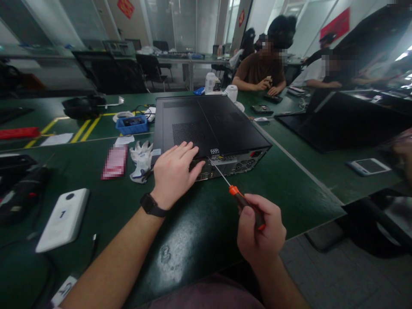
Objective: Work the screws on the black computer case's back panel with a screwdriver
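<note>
A black desktop computer case [209,124] lies on its side on the green table [180,240], its rear panel facing me. My left hand [175,171] rests flat on the near corner of the case, fingers stretched out, a black watch on the wrist. My right hand [260,231] is closed round the orange-and-black handle of a screwdriver [240,198]. Its thin shaft points up and left, and the tip meets the rear top edge of the case, beside my left fingertips.
A white glove [141,161], a pink packet [115,162] and a blue parts tray [131,124] lie left of the case. A white device [64,219] sits near left. Another black case panel [347,122] and a phone [368,166] are at right. Other people sit at the far end.
</note>
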`<state>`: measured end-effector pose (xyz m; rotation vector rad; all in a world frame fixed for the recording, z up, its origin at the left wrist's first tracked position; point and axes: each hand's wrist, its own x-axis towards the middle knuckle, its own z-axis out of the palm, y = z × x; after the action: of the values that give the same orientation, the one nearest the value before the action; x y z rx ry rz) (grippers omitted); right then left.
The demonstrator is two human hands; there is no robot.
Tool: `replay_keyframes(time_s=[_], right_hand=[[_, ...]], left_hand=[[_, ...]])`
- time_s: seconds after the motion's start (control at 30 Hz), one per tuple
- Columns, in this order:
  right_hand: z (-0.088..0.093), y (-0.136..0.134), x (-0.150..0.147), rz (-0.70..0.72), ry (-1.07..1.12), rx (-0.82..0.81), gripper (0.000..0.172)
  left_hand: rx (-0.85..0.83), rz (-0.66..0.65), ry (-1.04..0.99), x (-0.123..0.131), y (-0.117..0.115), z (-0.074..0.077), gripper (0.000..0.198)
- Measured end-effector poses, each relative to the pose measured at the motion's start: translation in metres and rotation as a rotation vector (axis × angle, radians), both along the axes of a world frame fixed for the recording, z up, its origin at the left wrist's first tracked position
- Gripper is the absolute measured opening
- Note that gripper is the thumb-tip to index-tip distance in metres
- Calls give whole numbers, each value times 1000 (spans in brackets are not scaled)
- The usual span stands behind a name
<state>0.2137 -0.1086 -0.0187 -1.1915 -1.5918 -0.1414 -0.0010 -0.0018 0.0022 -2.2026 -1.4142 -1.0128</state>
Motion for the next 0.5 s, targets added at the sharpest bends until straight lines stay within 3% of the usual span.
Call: replay_keyframes(time_s=[0.13,0.27,0.37,0.5], right_hand=[[-2,-2,0,1,23,-58,23],[4,0,-1,79,9,-6,26],[2,1,-1,41,3,30,24],[-6,-1,1,-23,34,-37,20]], left_hand=[[-16,0,-2,0,0,0,35],[-5,-2,-10,1,0,0,35],[-1,-5,-11,1,0,0,35],[-1,-1,-1,0,0,0,34]])
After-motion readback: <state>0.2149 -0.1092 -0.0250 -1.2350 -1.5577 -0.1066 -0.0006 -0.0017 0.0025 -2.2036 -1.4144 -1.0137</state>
